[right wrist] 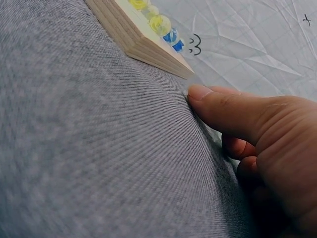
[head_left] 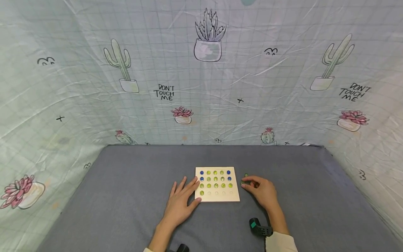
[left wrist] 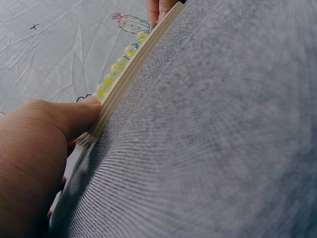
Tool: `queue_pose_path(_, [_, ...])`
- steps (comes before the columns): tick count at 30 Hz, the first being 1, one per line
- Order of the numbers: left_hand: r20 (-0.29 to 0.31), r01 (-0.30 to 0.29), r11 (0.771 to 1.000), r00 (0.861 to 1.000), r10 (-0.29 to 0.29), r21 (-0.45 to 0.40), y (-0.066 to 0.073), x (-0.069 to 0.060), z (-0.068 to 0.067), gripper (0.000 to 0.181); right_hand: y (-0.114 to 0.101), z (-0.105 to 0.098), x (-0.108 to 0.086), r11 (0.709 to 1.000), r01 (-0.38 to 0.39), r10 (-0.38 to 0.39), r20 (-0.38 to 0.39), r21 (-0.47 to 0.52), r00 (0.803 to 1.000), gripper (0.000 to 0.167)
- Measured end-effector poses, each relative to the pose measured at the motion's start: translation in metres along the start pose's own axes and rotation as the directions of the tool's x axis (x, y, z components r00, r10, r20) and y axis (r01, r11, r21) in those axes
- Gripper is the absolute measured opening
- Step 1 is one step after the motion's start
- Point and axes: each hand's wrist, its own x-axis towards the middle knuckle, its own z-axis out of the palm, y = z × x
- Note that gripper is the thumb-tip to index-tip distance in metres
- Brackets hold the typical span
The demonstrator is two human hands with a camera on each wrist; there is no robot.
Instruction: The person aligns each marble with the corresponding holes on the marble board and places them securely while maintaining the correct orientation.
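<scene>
A light wooden board (head_left: 220, 198) lies flat on the grey cloth, with rows of round hollows. Yellow-green glass marbles (head_left: 216, 186) fill most of them, and blue marbles (head_left: 202, 173) sit at both ends of the two far rows. The nearest row has one yellow-green marble at its left; its other hollows are bare. My left hand (head_left: 180, 206) rests with spread fingers at the board's left edge, thumb on the near corner. Right of the board, my right hand (head_left: 263, 191) pinches a green marble (head_left: 242, 182) between thumb and index finger; the right wrist view hides this marble.
Another green marble (head_left: 246, 174) lies on the cloth just beyond the right fingertips. The grey cloth-covered table (head_left: 132, 182) extends around the board. A printed curtain (head_left: 233, 77) with cactus drawings hangs behind and along both sides.
</scene>
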Motion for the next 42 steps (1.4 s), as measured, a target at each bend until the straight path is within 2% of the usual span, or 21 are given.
queue_pose_path(12, [0.015, 0.004, 1.000, 1.000, -0.004, -0.011, 0.002, 0.001, -0.001, 0.057, 0.001, -0.001, 0.000, 1.000, 0.004, -0.003, -0.018, 0.019, 1.000, 0.018])
queue_pose_path(19, [0.016, 0.012, 1.000, 1.000, -0.012, -0.010, 0.002, 0.002, -0.002, 0.057, -0.001, -0.003, 0.001, 0.995, 0.010, -0.004, -0.060, 0.101, 0.998, 0.017])
queue_pose_path(24, [0.020, 0.017, 1.000, 1.000, -0.016, -0.006, 0.002, 0.002, -0.002, 0.057, -0.005, -0.003, 0.000, 0.991, 0.026, -0.017, -0.075, 0.129, 0.997, 0.016])
queue_pose_path(31, [-0.006, -0.003, 1.000, 1.000, 0.003, -0.003, 0.002, 0.000, 0.000, 0.057, -0.013, -0.003, -0.001, 0.987, 0.028, -0.015, -0.088, 0.155, 0.996, 0.016])
queue_pose_path(42, [0.017, 0.018, 1.000, 1.000, -0.018, -0.002, 0.004, 0.001, -0.004, 0.056, -0.031, 0.004, -0.001, 0.980, 0.026, -0.023, -0.015, 0.197, 1.000, 0.019])
